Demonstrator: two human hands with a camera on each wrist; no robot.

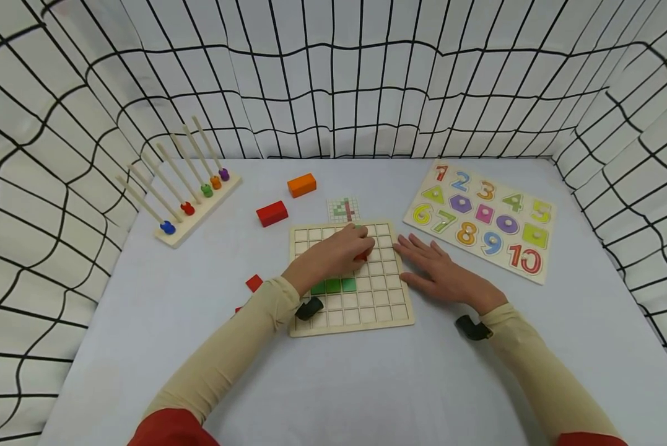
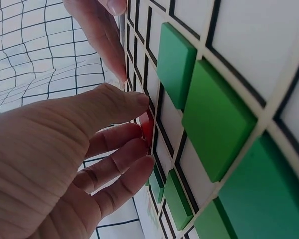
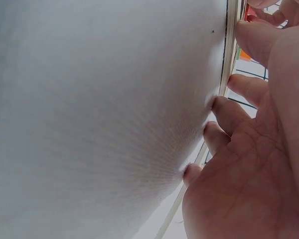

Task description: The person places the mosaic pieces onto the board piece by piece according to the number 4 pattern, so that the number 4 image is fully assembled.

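A wooden grid board [image 1: 352, 328] lies at the middle of the table, with a row of green tiles [image 1: 333, 285] in its lower left part. Reaching across it, my left hand [image 1: 333, 253] pinches a small red tile [image 2: 147, 124] between thumb and fingers, low over the grid squares. More green tiles [image 2: 217, 119] sit in the squares close by in the left wrist view. My right hand [image 1: 441, 272] lies with fingers spread at the board's right side, fingertips right at its edge [image 3: 230, 50] in the right wrist view.
Behind the board are a pattern card [image 1: 342, 210], a red block [image 1: 272, 214] and an orange block [image 1: 302, 185]. Loose red tiles [image 1: 254, 283] lie left of it. A peg stand with beads [image 1: 179, 229] stands back left; a number puzzle [image 1: 472, 214] lies back right. Black netting surrounds the table.
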